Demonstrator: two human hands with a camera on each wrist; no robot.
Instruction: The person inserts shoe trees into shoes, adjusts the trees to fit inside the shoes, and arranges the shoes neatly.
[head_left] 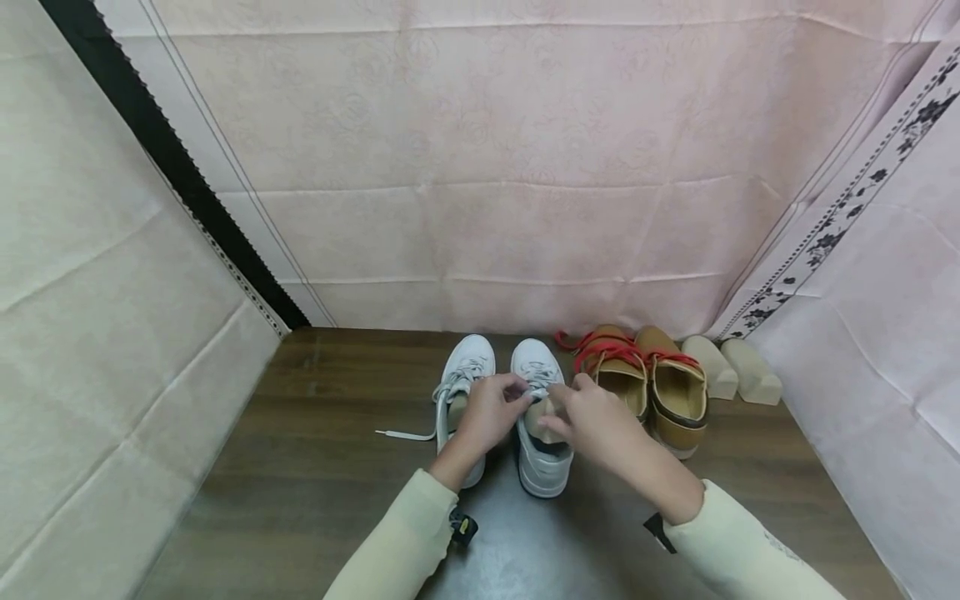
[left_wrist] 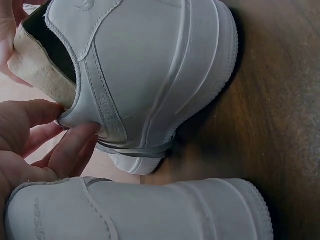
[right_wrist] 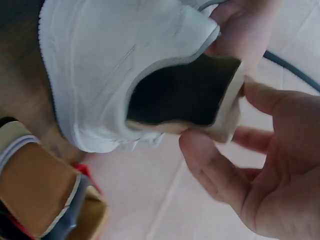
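Note:
Two white lace-up sneakers stand side by side on the wooden floor. My left hand (head_left: 491, 411) is at the right sneaker (head_left: 545, 477); in the left wrist view its thumb and fingers pinch the edge of the sneaker's opening (left_wrist: 67, 117). A beige shoe insert (right_wrist: 231, 112) with a dark underside sits partly inside that sneaker, its outer end sticking out. My right hand (head_left: 600, 417) holds this end between thumb and fingers. The left sneaker (head_left: 472, 354) has a beige insert in it too, and its white lace (head_left: 408, 435) trails onto the floor.
Right of the sneakers stands a pair of brown shoes (head_left: 678, 433) with red laces. Beyond them lie two cream inserts (head_left: 711, 367) like the held one. Patterned cloth (head_left: 480, 250) hangs behind, and pale cloth walls (head_left: 877, 375) close both sides.

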